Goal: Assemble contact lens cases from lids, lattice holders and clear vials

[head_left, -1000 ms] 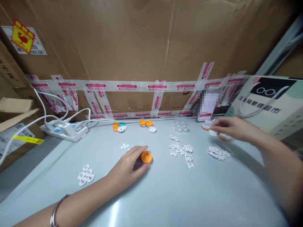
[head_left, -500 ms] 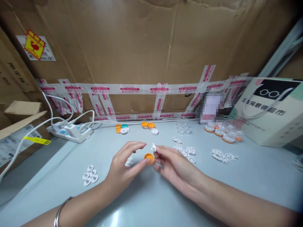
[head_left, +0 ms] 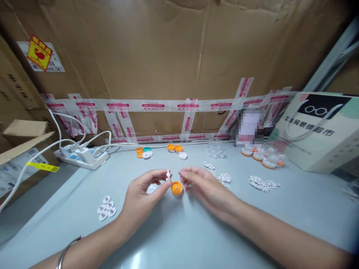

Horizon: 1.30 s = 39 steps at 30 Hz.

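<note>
Table [head_left: 179, 235] w/ L hand [head_left: 143, 192] + R hand [head_left: 209, 186], orange cup [head_left: 176, 188] btwn.
R fingers curled, can't tell if holding anything; L nearer, thumb just beside cup, pinching small white pc [head_left: 168, 174], long axis approx. upright.

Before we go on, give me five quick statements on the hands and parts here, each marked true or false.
1. The left hand pinches a small white plastic piece. True.
2. The orange round cup lies left of the left hand. False: the orange round cup sits between both hands.
3. Five white stemmed discs lie on the table. True.
4. A silver bracelet circles the right forearm. False: the silver bracelet is on the left.
5. The paper bag stands at the right. True.
</note>
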{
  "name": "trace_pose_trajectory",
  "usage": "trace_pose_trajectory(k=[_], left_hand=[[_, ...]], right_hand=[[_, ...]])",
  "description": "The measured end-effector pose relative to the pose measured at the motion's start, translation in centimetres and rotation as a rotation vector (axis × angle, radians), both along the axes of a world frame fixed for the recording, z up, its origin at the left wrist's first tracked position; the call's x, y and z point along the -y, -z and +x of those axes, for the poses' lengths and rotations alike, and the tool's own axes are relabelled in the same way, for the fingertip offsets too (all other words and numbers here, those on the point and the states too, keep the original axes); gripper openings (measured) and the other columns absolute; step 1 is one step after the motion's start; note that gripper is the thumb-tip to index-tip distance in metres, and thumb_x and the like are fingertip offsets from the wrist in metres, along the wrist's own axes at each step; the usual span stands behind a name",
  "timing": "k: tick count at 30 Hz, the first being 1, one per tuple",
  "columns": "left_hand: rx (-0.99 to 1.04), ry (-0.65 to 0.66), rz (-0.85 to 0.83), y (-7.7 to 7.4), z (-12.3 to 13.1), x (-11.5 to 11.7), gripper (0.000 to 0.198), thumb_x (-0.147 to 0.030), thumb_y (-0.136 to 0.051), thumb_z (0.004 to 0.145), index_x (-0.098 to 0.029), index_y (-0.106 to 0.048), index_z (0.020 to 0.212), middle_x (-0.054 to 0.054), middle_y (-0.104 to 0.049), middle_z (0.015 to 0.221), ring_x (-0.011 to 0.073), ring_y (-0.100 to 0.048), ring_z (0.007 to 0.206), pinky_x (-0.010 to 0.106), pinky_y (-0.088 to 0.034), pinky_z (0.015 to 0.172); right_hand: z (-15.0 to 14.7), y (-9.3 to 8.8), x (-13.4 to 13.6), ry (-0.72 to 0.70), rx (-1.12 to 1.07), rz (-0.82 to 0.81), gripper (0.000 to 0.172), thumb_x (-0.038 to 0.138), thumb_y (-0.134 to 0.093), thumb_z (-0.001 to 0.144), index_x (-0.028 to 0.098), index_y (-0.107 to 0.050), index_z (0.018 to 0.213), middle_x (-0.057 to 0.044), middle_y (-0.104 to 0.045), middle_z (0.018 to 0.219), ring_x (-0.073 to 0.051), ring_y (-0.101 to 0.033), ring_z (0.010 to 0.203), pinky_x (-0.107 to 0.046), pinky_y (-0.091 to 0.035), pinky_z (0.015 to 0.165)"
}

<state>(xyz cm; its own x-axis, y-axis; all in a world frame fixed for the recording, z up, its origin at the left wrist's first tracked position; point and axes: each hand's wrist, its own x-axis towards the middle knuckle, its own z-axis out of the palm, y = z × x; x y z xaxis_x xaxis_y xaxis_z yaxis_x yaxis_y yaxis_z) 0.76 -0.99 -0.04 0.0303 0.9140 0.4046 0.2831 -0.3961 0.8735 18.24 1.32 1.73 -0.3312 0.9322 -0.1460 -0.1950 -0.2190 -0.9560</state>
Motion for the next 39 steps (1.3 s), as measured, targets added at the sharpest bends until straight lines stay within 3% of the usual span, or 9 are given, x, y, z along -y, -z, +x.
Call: trace_pose_trajectory(k=[3, 7, 11, 18, 21, 24, 29, 33, 39], left_hand=[[0.175, 0.029, -0.17, -0.1, -0.4, -0.5, 0.018, -0.027, -0.064, 0.075, -0.017, -0.065, 0.09, 0.005, -0.071, 0.086, 0.0172, -0.067, 0.081, 0.028, -0.055, 0.073], [0.25, 0.01, -0.314, 0.0, -0.7, -1.0, 0.024, -0.03, -0.066, 0.073, -0.016, -0.064, 0.092, 0.006, -0.071, 0.088, 0.0181, -0.067, 0.086, 0.026, -0.054, 0.075], [0.279, 0.016, -0.369, 0.3, -0.8, -1.2, 0.027, -0.031, -0.067, 0.071, -0.016, -0.063, 0.092, 0.005, -0.071, 0.09, 0.0167, -0.066, 0.087, 0.023, -0.051, 0.077], [0.256, 0.038, -0.39, 0.3, -0.7, -1.0, 0.026, -0.031, -0.067, 0.071, -0.016, -0.063, 0.092, 0.004, -0.069, 0.089, 0.0159, -0.065, 0.086, 0.023, -0.05, 0.077], [0.258, 0.048, -0.384, 0.4, -0.7, -0.9, 0.026, -0.031, -0.066, 0.072, -0.016, -0.063, 0.092, 0.004, -0.069, 0.089, 0.0154, -0.064, 0.087, 0.022, -0.05, 0.077], [0.258, 0.063, -0.377, 0.5, -0.7, -1.0, 0.026, -0.032, -0.065, 0.073, -0.016, -0.062, 0.094, 0.004, -0.068, 0.091, 0.0151, -0.064, 0.087, 0.022, -0.05, 0.077], [0.158, 0.082, -0.314, 0.8, -0.5, -1.0, 0.023, -0.031, -0.062, 0.076, -0.017, -0.062, 0.094, 0.004, -0.068, 0.089, 0.016, -0.064, 0.084, 0.026, -0.049, 0.078], [0.024, 0.137, -0.21, 0.7, -0.1, -0.4, 0.02, -0.029, -0.062, 0.077, -0.018, -0.064, 0.094, 0.005, -0.067, 0.09, 0.0154, -0.062, 0.082, 0.027, -0.048, 0.076], [-0.044, 0.206, -0.028, 0.6, 0.2, 0.5, 0.016, -0.023, -0.059, 0.081, -0.023, -0.064, 0.096, 0.001, -0.066, 0.094, 0.0119, -0.059, 0.083, 0.022, -0.046, 0.074]], right_hand=[[4.1, -0.2, -3.7, 0.062, 0.482, 0.419, 0.021, 0.038, -0.064, 0.069, 0.019, -0.063, 0.079, 0.0, -0.059, 0.074, -0.012, -0.05, 0.067, -0.026, -0.037, 0.065], [8.4, 0.7, -7.3, 0.104, 1.094, 0.609, 0.021, 0.037, -0.06, 0.07, 0.019, -0.064, 0.079, -0.003, -0.062, 0.075, -0.015, -0.052, 0.065, -0.027, -0.039, 0.061], [8.8, 1.8, -8.1, 0.055, 1.188, 0.621, 0.017, 0.031, -0.064, 0.065, 0.018, -0.066, 0.075, -0.003, -0.064, 0.074, -0.017, -0.056, 0.069, -0.027, -0.041, 0.064], [7.9, 2.1, -8.0, 0.079, 1.198, 0.675, 0.014, 0.029, -0.057, 0.072, 0.018, -0.064, 0.068, -0.005, -0.063, 0.076, -0.019, -0.057, 0.073, -0.03, -0.041, 0.068], [7.4, 1.3, -7.4, 0.116, 1.063, 0.672, 0.019, 0.035, -0.054, 0.076, 0.018, -0.062, 0.075, -0.006, -0.064, 0.085, -0.018, -0.057, 0.078, -0.029, -0.042, 0.071], [6.0, 0.3, -5.9, 0.103, 0.677, 0.522, 0.023, 0.04, -0.057, 0.076, 0.017, -0.059, 0.078, -0.003, -0.064, 0.077, -0.014, -0.058, 0.071, -0.026, -0.043, 0.065], [3.0, 0.1, -2.6, -0.125, 0.23, 0.266, 0.023, 0.038, -0.064, 0.074, 0.016, -0.057, 0.077, 0.003, -0.06, 0.057, -0.008, -0.054, 0.052, -0.021, -0.041, 0.054], [1.4, 0.8, -0.8, -0.233, 0.028, 0.121, 0.024, 0.036, -0.067, 0.072, 0.015, -0.057, 0.078, 0.0, -0.065, 0.063, -0.009, -0.061, 0.059, -0.022, -0.046, 0.06], [0.5, 1.2, -0.3, -0.089, -0.099, 0.005, 0.025, 0.032, -0.072, 0.067, 0.016, -0.06, 0.082, 0.001, -0.066, 0.069, -0.008, -0.061, 0.063, -0.021, -0.049, 0.066]])
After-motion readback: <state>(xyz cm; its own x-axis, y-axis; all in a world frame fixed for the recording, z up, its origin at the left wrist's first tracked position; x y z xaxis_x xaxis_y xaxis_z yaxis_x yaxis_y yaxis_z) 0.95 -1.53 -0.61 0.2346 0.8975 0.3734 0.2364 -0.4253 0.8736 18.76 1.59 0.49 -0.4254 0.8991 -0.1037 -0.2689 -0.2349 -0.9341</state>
